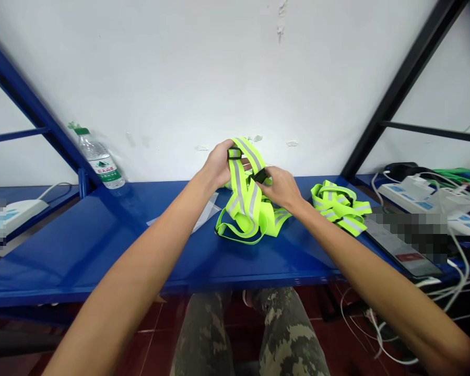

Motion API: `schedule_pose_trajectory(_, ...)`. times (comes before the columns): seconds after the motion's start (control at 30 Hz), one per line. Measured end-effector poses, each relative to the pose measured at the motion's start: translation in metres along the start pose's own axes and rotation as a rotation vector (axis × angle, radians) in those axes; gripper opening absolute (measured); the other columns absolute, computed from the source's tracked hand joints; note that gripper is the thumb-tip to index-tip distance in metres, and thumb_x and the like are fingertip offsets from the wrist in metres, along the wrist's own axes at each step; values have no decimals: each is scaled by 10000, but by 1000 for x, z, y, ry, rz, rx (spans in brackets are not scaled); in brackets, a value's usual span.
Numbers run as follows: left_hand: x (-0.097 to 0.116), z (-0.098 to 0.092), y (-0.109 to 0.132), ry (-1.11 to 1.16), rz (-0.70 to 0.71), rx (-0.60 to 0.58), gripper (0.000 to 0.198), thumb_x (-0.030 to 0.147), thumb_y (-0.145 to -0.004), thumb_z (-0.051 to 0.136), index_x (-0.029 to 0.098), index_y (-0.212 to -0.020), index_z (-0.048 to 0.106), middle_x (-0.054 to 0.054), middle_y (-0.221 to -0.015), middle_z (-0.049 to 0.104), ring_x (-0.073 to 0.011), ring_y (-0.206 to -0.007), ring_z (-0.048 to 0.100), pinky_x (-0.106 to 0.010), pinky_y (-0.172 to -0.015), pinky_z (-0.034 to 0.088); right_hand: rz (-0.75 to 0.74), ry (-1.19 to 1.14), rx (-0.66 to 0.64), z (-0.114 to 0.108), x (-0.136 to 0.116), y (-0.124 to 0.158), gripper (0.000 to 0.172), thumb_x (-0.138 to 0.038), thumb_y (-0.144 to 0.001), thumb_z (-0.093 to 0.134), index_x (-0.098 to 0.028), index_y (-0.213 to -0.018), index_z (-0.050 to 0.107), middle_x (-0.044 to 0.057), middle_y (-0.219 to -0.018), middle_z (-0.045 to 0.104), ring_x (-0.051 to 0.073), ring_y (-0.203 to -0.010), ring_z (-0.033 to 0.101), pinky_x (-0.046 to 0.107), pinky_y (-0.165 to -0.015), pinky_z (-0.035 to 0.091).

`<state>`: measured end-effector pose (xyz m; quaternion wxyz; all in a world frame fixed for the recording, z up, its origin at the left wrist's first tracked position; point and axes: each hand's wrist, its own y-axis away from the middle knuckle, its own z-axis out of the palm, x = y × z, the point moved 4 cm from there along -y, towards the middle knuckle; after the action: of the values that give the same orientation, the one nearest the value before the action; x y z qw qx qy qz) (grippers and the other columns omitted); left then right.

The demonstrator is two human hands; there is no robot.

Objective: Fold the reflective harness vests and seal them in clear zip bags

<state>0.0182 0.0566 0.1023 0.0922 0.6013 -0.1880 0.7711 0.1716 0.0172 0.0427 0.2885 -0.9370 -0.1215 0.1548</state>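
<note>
Both my hands hold up a neon yellow reflective strap vest with grey stripes above the blue shelf. My left hand grips the top of a strap near a black buckle. My right hand pinches another strap by a black clip. The vest's lower loops rest on the shelf. A second folded reflective vest lies on the shelf just right of my right hand.
A plastic water bottle stands at the back left by a blue upright. A clear plastic bag lies under my left forearm. Power strips and white cables crowd the right side. A black frame post slants up at right.
</note>
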Motion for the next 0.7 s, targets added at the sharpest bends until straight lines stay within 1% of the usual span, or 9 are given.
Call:
schedule_pose_trajectory(0.13,6,-14,1,-170,31,89,175,217,-778,565,157,-941,587,-56,-799,648,-189,-744,667,-377,-759,569,-6,14,-37,-2,6,-2,300,-368,-881,520,-155,-1034,666,143,-1008,723,318,-937,663,365,-785,465)
schedule_pose_trajectory(0.2,13,-21,5,-327,54,146,394,133,-696,614,165,-1087,581,-69,-935,663,-191,-810,665,-368,-781,553,8,13,-20,-8,13,-4,306,-342,-879,511,-151,-1063,662,144,-1011,721,323,-934,660,373,-792,463)
schedule_pose_trajectory(0.27,17,-18,11,-549,69,41,622,77,-615,663,182,-1220,561,-89,-1080,662,-220,-916,661,-367,-816,532,18,15,-8,-13,17,-5,321,-318,-874,508,-143,-1098,657,148,-1024,714,328,-954,647,386,-818,463)
schedule_pose_trajectory(0.33,14,-4,16,-747,95,-196,714,91,-573,724,192,-1263,572,-100,-1177,651,-253,-1018,641,-363,-865,506,4,25,6,-16,17,-6,350,-285,-860,512,-127,-1142,647,157,-1062,700,335,-1015,618,406,-877,459)
schedule_pose_trajectory(0.37,10,3,18,-816,125,-300,684,131,-579,751,189,-1243,595,-98,-1185,654,-260,-1037,632,-353,-875,493,-17,29,15,-17,15,-7,367,-265,-851,516,-118,-1163,641,162,-1085,691,337,-1050,599,416,-912,452)
schedule_pose_trajectory(0.43,3,15,17,-912,214,-364,467,248,-647,755,160,-1096,660,-88,-1063,682,-240,-958,629,-327,-823,478,-66,20,43,-19,10,-7,388,-223,-833,516,-97,-1181,634,173,-1118,675,338,-1100,567,432,-966,436)
schedule_pose_trajectory(0.5,-5,20,12,-953,270,-327,244,335,-738,693,138,-880,665,-53,-827,653,-188,-767,592,-297,-697,442,-97,-3,84,-20,7,-8,390,-194,-824,510,-88,-1179,633,182,-1127,668,343,-1114,552,454,-986,428)
schedule_pose_trajectory(0.57,-9,20,8,-931,288,-303,220,357,-800,626,141,-757,618,-10,-680,563,-143,-644,513,-275,-611,381,-105,-15,133,-23,7,-8,393,-173,-814,510,-89,-1178,631,186,-1130,668,354,-1115,547,487,-987,425)
schedule_pose_trajectory(0.7,-5,18,7,-953,396,-221,200,279,-833,571,154,-678,549,15,-636,487,-117,-615,433,-263,-585,318,-99,-12,166,-30,10,-9,357,-154,-791,531,-86,-1117,657,192,-1095,679,360,-1088,567,502,-976,437)
